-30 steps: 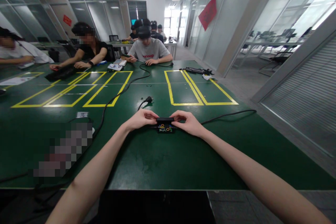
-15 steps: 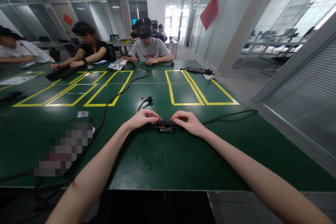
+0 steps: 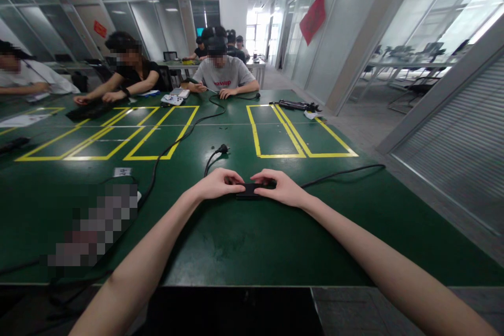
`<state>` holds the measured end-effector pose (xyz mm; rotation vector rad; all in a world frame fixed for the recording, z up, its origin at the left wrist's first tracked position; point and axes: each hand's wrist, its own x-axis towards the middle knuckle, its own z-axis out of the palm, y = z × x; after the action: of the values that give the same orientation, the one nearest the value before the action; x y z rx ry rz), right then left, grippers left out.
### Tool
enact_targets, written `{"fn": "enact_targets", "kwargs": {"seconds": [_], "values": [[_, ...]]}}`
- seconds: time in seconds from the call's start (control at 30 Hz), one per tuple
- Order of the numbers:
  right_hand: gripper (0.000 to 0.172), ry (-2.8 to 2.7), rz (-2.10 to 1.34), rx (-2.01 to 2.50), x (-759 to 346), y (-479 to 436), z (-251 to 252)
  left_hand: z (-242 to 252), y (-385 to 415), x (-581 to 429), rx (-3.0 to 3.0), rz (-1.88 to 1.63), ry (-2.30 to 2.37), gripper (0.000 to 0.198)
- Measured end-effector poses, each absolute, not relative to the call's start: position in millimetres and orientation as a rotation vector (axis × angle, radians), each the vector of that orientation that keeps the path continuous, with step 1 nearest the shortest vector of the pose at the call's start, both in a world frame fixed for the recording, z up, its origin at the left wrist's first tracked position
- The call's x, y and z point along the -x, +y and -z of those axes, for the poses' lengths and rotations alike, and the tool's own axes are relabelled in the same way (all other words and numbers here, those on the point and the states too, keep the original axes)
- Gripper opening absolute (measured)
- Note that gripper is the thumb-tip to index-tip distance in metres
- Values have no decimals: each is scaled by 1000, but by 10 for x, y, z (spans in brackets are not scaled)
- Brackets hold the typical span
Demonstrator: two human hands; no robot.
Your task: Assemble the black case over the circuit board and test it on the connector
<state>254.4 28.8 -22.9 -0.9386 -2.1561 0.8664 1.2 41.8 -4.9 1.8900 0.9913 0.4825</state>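
Observation:
A small black power adapter [image 3: 249, 192] lies on the green table in front of me, its black cover over the circuit parts. My left hand [image 3: 222, 184] grips its left end, thumb on top and fingers curled behind. At the opposite end my right hand [image 3: 277, 187] holds it the same way, thumb on the cover. A black cable [image 3: 342, 171] runs out past my right hand. Beyond my left hand rises a short cord with a black plug [image 3: 223, 149]. Whether the cover sits fully closed I cannot tell.
A pixelated power strip [image 3: 98, 226] and a long black cable [image 3: 157, 168] lie to my left. Yellow tape outlines [image 3: 281, 156] mark the green table [image 3: 275, 252]. Across it, a person in a grey shirt [image 3: 222, 74] works; others sit at left. A folded black tripod [image 3: 295, 105] lies far right.
The cover has come down over the circuit board, which no longer shows. My thumbs have moved onto the cover from both ends.

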Motion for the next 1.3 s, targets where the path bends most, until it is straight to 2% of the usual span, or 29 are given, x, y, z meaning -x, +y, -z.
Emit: {"fn": "enact_targets", "kwargs": {"seconds": [0.17,0.4,0.57,0.8,0.97,1.13,1.23,1.3], "values": [[23,-2346,-722,936,-2567,280,222,17,338,-111,-2201,-413,1140,45],[22,-2389,-715,780,-2587,202,123,-80,219,-199,-2465,-100,1311,60],[24,-2420,-704,854,-2596,183,122,-7,244,-172,-2502,-302,1187,60],[22,-2644,-420,1072,-2550,175,135,27,270,-185,-2613,-448,1143,61],[29,-2690,-409,1146,-2513,175,126,48,278,-166,-2660,-397,1170,57],[37,-2688,-227,1354,-2404,137,148,18,169,-253,-2743,-456,1116,32],[45,-2646,-150,1480,-2352,138,153,7,80,-393,-2826,-389,1159,46],[51,-2588,-131,1564,-2341,155,159,11,49,-475,-2863,-357,1242,38]]}}
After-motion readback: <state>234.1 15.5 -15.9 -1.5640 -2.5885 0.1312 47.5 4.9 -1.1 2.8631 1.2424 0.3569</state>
